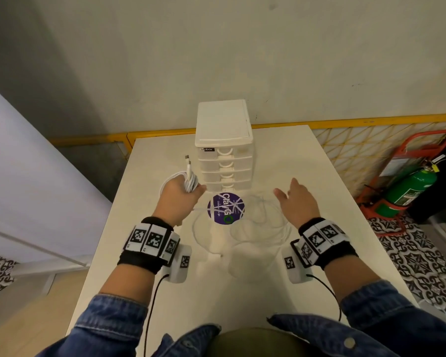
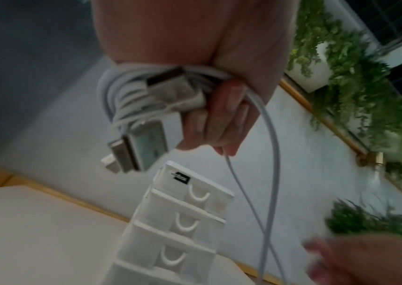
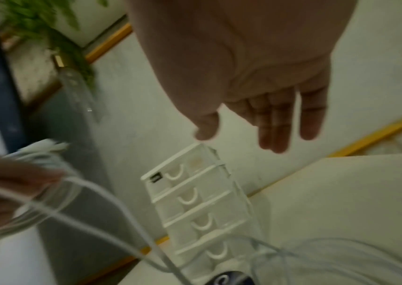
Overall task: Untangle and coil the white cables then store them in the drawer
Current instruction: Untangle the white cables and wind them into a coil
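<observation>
My left hand (image 1: pixel 180 199) grips a coiled white cable (image 1: pixel 187 179) just left of the white drawer unit (image 1: pixel 224 145); a USB plug (image 1: pixel 187 161) sticks up from the coil. In the left wrist view the fingers (image 2: pixel 222 119) curl round the coil (image 2: pixel 131 96), with two plugs showing and a loose strand (image 2: pixel 272 173) hanging down. My right hand (image 1: pixel 295 202) hovers open, fingers straight, right of the drawers, above loose white cable loops (image 1: pixel 258 228) on the table. All drawers (image 3: pixel 195 204) look closed.
A round purple sticker (image 1: pixel 225 208) lies on the white table (image 1: pixel 281 155) in front of the drawer unit. A yellow railing (image 1: pixel 345 122) runs behind the table. A green fire extinguisher (image 1: pixel 410 191) in a red stand sits on the floor at right.
</observation>
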